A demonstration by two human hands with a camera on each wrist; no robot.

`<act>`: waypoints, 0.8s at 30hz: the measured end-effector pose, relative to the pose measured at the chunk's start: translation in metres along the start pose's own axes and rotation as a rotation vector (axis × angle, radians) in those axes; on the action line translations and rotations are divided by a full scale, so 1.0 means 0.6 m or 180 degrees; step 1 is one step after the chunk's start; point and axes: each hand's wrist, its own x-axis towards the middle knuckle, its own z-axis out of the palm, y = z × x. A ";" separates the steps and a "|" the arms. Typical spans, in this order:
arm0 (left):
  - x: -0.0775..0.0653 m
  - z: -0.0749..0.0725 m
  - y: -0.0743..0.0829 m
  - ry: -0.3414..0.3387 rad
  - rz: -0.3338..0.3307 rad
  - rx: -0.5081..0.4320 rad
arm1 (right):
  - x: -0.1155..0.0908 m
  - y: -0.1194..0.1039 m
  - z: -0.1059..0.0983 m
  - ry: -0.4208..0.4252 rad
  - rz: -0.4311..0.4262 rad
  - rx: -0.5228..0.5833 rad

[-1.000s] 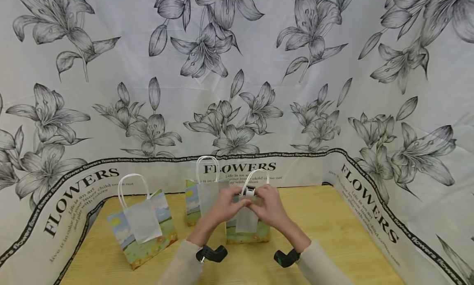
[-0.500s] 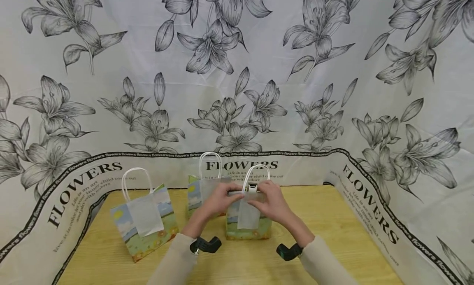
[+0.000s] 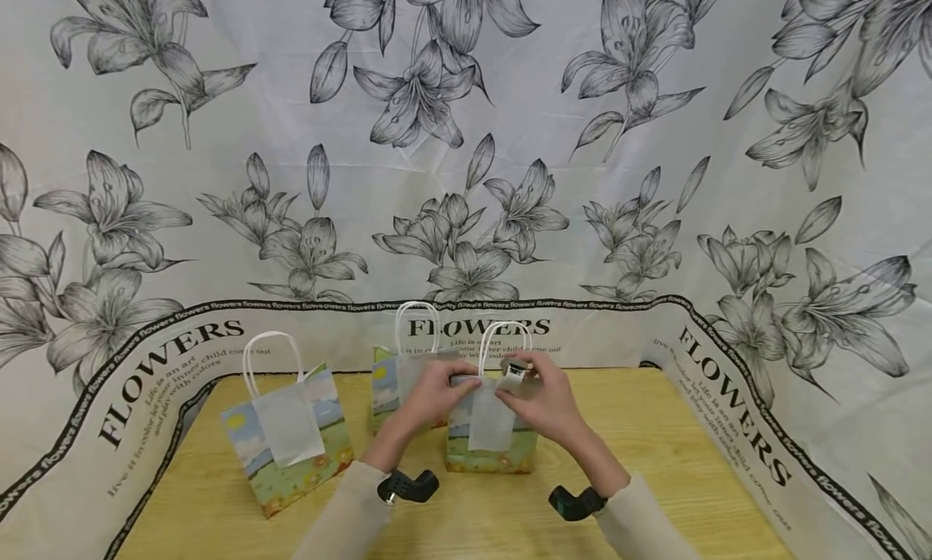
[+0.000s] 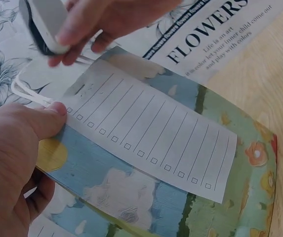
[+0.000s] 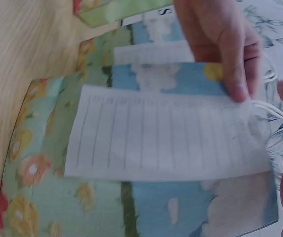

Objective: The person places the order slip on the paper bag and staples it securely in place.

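In the head view a small painted paper gift bag (image 3: 513, 461) stands upright with white cord handles. A white lined checklist sheet (image 4: 151, 143) lies against its front, and a staple (image 4: 80, 90) shows near the sheet's top edge. My left hand (image 3: 437, 394) pinches the bag's top edge at the left, thumb (image 4: 52, 118) in front beside the handle cord. My right hand (image 3: 542, 402) grips a small white and black stapler (image 4: 50, 24). It is held just off the bag's top right corner, apart from the sheet.
Another bag with a sheet (image 3: 287, 430) stands at the left on the wooden table (image 3: 641, 463). A third bag (image 3: 386, 390) stands behind my left hand. A flower-printed cloth (image 3: 633, 220) hangs behind and at both sides.
The right hand with the stapler has shifted right, away from the sheet's top edge, and the stapler has turned. The left hand still pinches the bag top, its thumb slightly farther left.
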 end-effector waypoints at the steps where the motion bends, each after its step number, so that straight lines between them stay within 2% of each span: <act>1: -0.001 0.001 0.000 0.0007 -0.0017 -0.0002 | -0.002 -0.005 -0.003 0.0061 0.0030 0.0177; 6: -0.001 0.001 0.004 0.0110 -0.0052 -0.0027 | -0.006 -0.046 -0.025 0.0375 0.0233 0.0878; 8: -0.002 0.001 0.005 0.0119 -0.0050 0.0002 | -0.012 -0.068 -0.035 0.0443 0.0400 0.0923; 11: -0.002 0.001 0.007 0.0066 -0.0082 0.0033 | -0.025 -0.094 -0.044 0.0472 0.0683 0.0802; 15: 0.000 0.002 0.007 0.0110 -0.0082 0.0006 | -0.046 -0.081 -0.035 0.0551 0.1027 0.0873; 19: 0.001 0.001 0.010 0.0192 -0.0027 0.0101 | -0.067 -0.053 -0.021 0.0599 0.1243 0.1262; 24: -0.009 -0.002 0.017 0.0379 0.0204 0.0373 | -0.091 -0.049 -0.012 0.0356 0.1739 0.1669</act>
